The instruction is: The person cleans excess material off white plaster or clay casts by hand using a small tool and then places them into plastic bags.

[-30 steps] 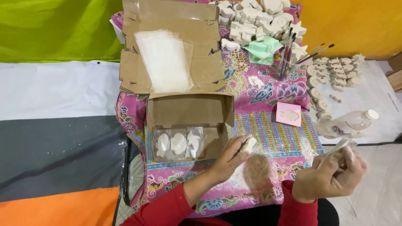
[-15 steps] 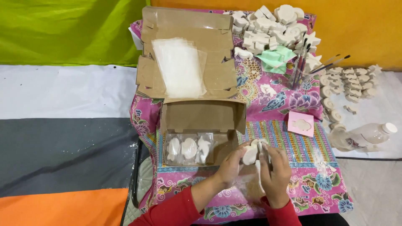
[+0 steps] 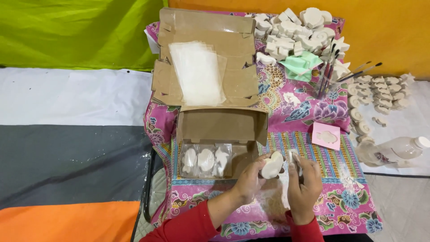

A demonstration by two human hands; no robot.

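A low table [image 3: 156,130] draped in a pink floral cloth [image 3: 286,107] stands on a floor covering [image 3: 71,148] banded white, dark grey and orange. Behind the table, the backdrop is lime green [image 3: 76,31] on the left and orange [image 3: 385,27] on the right. Lighting is even.

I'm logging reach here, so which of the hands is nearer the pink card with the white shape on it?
Right. The right hand sits just below-left of the pink card; the left hand is farther left, holding a white figure.

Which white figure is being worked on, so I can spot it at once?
Find the open cardboard box on the pink patterned cloth. Just right of it, the left hand holds up a white plaster figure. Unlike the bagged ones in the box, it is bare.
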